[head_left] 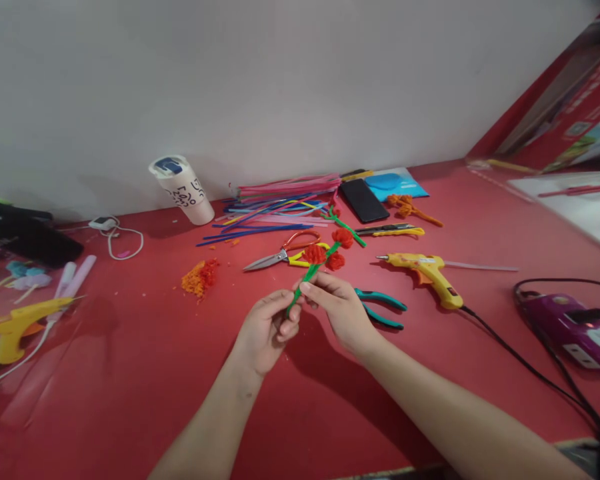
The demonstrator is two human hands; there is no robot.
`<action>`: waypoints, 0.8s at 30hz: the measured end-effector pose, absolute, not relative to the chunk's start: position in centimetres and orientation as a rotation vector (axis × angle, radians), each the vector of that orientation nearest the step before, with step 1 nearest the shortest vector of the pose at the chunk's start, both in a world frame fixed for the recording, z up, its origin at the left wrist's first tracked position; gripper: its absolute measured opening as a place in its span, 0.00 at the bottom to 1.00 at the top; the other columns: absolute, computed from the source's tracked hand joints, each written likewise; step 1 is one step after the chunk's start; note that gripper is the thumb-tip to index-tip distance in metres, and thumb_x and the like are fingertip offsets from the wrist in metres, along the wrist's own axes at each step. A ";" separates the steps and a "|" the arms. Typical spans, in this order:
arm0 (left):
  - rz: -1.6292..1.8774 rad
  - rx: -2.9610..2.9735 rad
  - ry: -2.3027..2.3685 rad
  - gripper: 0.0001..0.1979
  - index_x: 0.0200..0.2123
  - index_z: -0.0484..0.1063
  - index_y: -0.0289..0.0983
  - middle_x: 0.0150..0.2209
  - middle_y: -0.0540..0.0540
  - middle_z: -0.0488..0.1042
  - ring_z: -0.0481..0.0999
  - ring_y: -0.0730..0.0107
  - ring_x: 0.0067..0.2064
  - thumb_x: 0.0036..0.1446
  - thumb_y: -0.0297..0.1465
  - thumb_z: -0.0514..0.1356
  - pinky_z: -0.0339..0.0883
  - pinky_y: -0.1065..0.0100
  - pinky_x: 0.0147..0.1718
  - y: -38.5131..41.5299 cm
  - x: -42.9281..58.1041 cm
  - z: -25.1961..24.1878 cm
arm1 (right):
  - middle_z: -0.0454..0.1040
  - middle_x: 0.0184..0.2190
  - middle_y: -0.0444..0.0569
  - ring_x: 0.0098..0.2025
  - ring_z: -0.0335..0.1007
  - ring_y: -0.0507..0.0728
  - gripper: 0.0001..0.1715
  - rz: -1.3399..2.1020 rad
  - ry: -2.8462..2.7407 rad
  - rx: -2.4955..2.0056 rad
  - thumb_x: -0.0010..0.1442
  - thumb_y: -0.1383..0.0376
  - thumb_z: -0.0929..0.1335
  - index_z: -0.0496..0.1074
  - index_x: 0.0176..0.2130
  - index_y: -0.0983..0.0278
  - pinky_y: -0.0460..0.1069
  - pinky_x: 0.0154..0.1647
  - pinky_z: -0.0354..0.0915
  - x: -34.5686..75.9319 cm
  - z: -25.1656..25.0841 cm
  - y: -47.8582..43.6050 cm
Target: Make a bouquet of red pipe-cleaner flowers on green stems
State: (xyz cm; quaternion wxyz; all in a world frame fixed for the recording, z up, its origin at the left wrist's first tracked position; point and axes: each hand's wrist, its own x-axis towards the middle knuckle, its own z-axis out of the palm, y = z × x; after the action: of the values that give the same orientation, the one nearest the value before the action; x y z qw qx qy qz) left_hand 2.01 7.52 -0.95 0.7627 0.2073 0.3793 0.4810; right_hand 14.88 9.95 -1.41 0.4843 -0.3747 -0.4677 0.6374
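Red fuzzy flowers (314,254) on a green stem (311,273) are held up over the middle of the red table. My left hand (269,328) pinches the lower end of the stem. Higher on the same stem, the fingers of my right hand (341,308) close round it from the right. Scissors (283,256) with orange and yellow handles lie just behind the flowers. Teal-handled pliers (384,298) lie beside my right hand, their front end hidden behind it.
Pipe cleaners (280,210), a phone (363,200) and a white tumbler (184,190) stand or lie along the wall. A yellow glue gun (430,273) is at right, its cable leading to a purple power strip (575,331). Another glue gun (17,327) lies far left; orange scraps (195,280) left of the scissors.
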 end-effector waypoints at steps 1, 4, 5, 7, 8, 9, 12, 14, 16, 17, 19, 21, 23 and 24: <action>1.004 0.374 0.760 0.06 0.26 0.70 0.29 0.17 0.53 0.63 0.55 0.89 0.13 0.53 0.25 0.56 0.45 0.83 0.11 7.6 1.9 -0.9 | 0.68 0.21 0.41 0.24 0.59 0.48 0.08 1.572 -1.140 -0.882 0.52 0.62 0.68 0.71 0.25 0.65 0.46 0.29 0.57 14.9 -1.5 10.0; 0.916 0.249 0.634 0.06 0.25 0.69 0.28 0.16 0.53 0.61 0.52 0.89 0.13 0.51 0.23 0.55 0.43 0.84 0.11 7.6 1.6 -0.8 | 0.69 0.22 0.42 0.25 0.61 0.49 0.07 1.667 -1.134 -0.792 0.53 0.64 0.68 0.72 0.26 0.65 0.46 0.30 0.58 15.2 -1.6 10.2; 0.904 0.247 0.620 0.05 0.24 0.69 0.28 0.16 0.53 0.61 0.52 0.89 0.13 0.50 0.23 0.55 0.43 0.84 0.11 7.6 1.5 -0.8 | 0.69 0.22 0.42 0.25 0.62 0.49 0.07 1.702 -1.136 -0.767 0.53 0.64 0.68 0.72 0.26 0.64 0.46 0.30 0.58 15.3 -1.6 10.2; 0.904 0.286 0.640 0.02 0.24 0.68 0.30 0.15 0.54 0.61 0.50 0.89 0.13 0.48 0.23 0.57 0.41 0.83 0.11 7.5 1.6 -0.8 | 0.70 0.22 0.42 0.25 0.62 0.49 0.06 1.760 -1.149 -0.727 0.53 0.64 0.68 0.72 0.26 0.64 0.46 0.31 0.59 15.4 -1.5 10.3; 0.921 0.331 0.679 0.02 0.24 0.68 0.31 0.15 0.54 0.61 0.49 0.89 0.13 0.47 0.24 0.58 0.41 0.83 0.11 7.4 1.7 -0.7 | 0.69 0.22 0.42 0.25 0.62 0.49 0.07 1.769 -1.154 -0.723 0.53 0.64 0.68 0.72 0.26 0.64 0.46 0.31 0.58 15.4 -1.5 10.3; 0.954 0.394 0.746 0.03 0.24 0.67 0.32 0.15 0.55 0.61 0.49 0.89 0.13 0.47 0.25 0.59 0.40 0.82 0.11 7.3 1.8 -0.7 | 0.69 0.21 0.42 0.25 0.61 0.49 0.07 1.756 -1.158 -0.743 0.53 0.64 0.68 0.72 0.26 0.64 0.46 0.30 0.58 15.3 -1.4 10.3; 1.128 0.709 1.093 0.09 0.22 0.64 0.35 0.15 0.55 0.63 0.53 0.86 0.13 0.49 0.31 0.60 0.43 0.80 0.12 7.1 2.2 -0.7 | 0.66 0.21 0.41 0.25 0.57 0.49 0.09 1.588 -1.164 -0.939 0.51 0.61 0.68 0.71 0.25 0.64 0.46 0.29 0.55 15.0 -1.4 10.1; 1.211 0.969 1.327 0.11 0.22 0.65 0.36 0.17 0.54 0.65 0.59 0.83 0.15 0.51 0.35 0.59 0.49 0.79 0.14 6.9 2.5 -0.8 | 0.63 0.20 0.40 0.24 0.55 0.49 0.11 1.462 -1.173 -1.080 0.51 0.60 0.69 0.69 0.23 0.65 0.46 0.27 0.53 14.7 -1.5 10.1; 1.206 1.143 1.432 0.10 0.23 0.66 0.36 0.19 0.54 0.66 0.63 0.81 0.18 0.52 0.35 0.58 0.53 0.78 0.16 6.8 2.6 -0.9 | 0.60 0.19 0.39 0.24 0.53 0.49 0.13 1.412 -1.189 -1.127 0.51 0.60 0.69 0.66 0.21 0.64 0.46 0.27 0.52 14.6 -1.6 10.0; 1.181 1.163 1.434 0.10 0.24 0.66 0.37 0.19 0.54 0.66 0.63 0.81 0.18 0.53 0.35 0.57 0.54 0.78 0.16 6.8 2.6 -1.0 | 0.59 0.18 0.39 0.24 0.52 0.49 0.13 1.415 -1.204 -1.117 0.51 0.60 0.68 0.65 0.21 0.64 0.46 0.27 0.52 14.6 -1.6 10.0; 1.130 1.078 1.373 0.10 0.23 0.65 0.36 0.17 0.55 0.64 0.61 0.82 0.16 0.53 0.36 0.57 0.50 0.78 0.14 6.9 2.5 -1.2 | 0.58 0.19 0.39 0.24 0.52 0.49 0.13 1.445 -1.247 -1.071 0.52 0.61 0.67 0.64 0.21 0.64 0.46 0.27 0.52 14.8 -1.4 10.0; 1.066 0.965 1.272 0.10 0.25 0.65 0.36 0.17 0.55 0.65 0.59 0.82 0.14 0.53 0.36 0.57 0.48 0.78 0.13 7.1 2.2 -1.3 | 0.59 0.19 0.39 0.24 0.53 0.49 0.12 1.475 -1.276 -1.028 0.52 0.61 0.67 0.64 0.22 0.64 0.46 0.28 0.52 14.9 -1.3 10.1; 1.021 0.957 1.206 0.10 0.26 0.67 0.36 0.18 0.53 0.67 0.63 0.80 0.16 0.53 0.37 0.56 0.54 0.77 0.15 7.4 2.0 -1.1 | 0.58 0.19 0.39 0.24 0.53 0.49 0.13 1.483 -1.272 -1.012 0.53 0.61 0.66 0.63 0.22 0.64 0.46 0.27 0.53 15.0 -1.2 10.1; 1.030 1.003 1.214 0.11 0.27 0.68 0.35 0.19 0.52 0.68 0.66 0.78 0.18 0.54 0.37 0.56 0.59 0.75 0.18 7.5 1.9 -1.1 | 0.58 0.19 0.39 0.23 0.52 0.49 0.13 1.475 -1.266 -1.014 0.53 0.61 0.66 0.62 0.21 0.63 0.46 0.27 0.52 15.0 -1.2 10.1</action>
State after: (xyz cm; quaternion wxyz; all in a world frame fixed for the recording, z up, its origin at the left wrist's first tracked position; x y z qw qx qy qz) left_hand 1.92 7.52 -1.07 0.5892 0.4307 0.5213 0.4423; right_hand 14.98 10.13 -1.20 0.4570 -0.4112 -0.5138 0.5983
